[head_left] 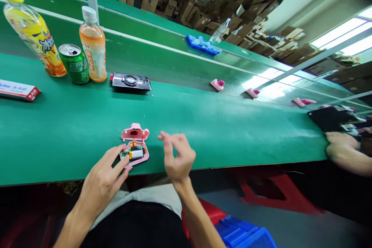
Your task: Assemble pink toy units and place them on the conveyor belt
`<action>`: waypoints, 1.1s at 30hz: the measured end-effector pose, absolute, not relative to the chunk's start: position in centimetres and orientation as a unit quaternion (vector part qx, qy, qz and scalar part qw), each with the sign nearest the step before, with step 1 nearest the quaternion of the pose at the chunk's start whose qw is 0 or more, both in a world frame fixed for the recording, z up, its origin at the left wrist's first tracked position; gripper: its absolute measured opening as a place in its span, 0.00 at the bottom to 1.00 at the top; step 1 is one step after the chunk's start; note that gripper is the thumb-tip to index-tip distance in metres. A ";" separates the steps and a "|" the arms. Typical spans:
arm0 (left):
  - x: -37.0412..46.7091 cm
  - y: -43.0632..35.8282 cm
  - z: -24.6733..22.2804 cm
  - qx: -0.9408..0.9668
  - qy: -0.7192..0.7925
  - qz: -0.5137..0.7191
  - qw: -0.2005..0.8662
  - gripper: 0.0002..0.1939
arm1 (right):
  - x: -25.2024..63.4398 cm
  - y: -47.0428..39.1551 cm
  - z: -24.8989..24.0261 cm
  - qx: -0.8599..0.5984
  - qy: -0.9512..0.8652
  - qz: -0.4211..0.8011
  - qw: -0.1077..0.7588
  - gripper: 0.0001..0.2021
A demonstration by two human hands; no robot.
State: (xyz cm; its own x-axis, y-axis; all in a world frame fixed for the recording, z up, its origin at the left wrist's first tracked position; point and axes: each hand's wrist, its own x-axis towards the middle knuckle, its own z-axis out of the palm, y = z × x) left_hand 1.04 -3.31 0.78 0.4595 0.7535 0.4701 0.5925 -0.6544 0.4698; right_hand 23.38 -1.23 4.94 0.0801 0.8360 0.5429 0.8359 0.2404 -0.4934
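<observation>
A small pink plastic casing [147, 156] lies opened on the green bench, with a green circuit board and a silver battery [136, 154] showing inside. Its other pink half [135, 133] sits just behind, inner side up. My left hand [105, 176] grips the casing's left side, fingertips on the board and the near rim. To the right and apart from it, my right hand [178, 155] is raised over the bench with thumb and forefinger pinched together. Whatever that pinch holds, if anything, is too small to make out.
Behind stand a yellow-capped bottle [33, 33], a green can [74, 64], an orange bottle [93, 46] and a phone [130, 81]. A red-and-white box [19, 90] lies left. Pink parts [217, 84] sit on the belt [174, 66]. At right, a co-worker's hand [343, 145] works.
</observation>
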 end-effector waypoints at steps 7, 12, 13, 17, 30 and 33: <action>1.2 -3.1 0.9 0.861 0.400 0.307 0.067 0.11 | 18.0 13.2 11.7 -0.511 -0.763 0.300 -0.259 0.31; 1.1 -3.1 0.7 0.864 0.390 0.314 0.048 0.09 | 16.2 12.6 13.1 -0.485 -0.767 0.315 -0.277 0.21; 1.0 -3.1 0.7 0.860 0.386 0.327 0.067 0.09 | 16.6 11.9 13.5 -0.477 -0.777 0.321 -0.257 0.20; 0.5 -3.1 1.2 0.780 0.404 0.421 0.228 0.06 | 19.9 9.3 15.1 -0.427 -0.834 0.342 -0.073 0.11; 3.8 0.6 3.4 0.514 0.410 0.581 0.479 0.27 | 21.1 8.1 18.0 -0.272 -0.888 0.334 0.161 0.10; 4.2 1.4 4.4 0.456 0.393 0.627 0.495 0.25 | 20.6 8.1 17.4 -0.334 -0.872 0.284 0.218 0.09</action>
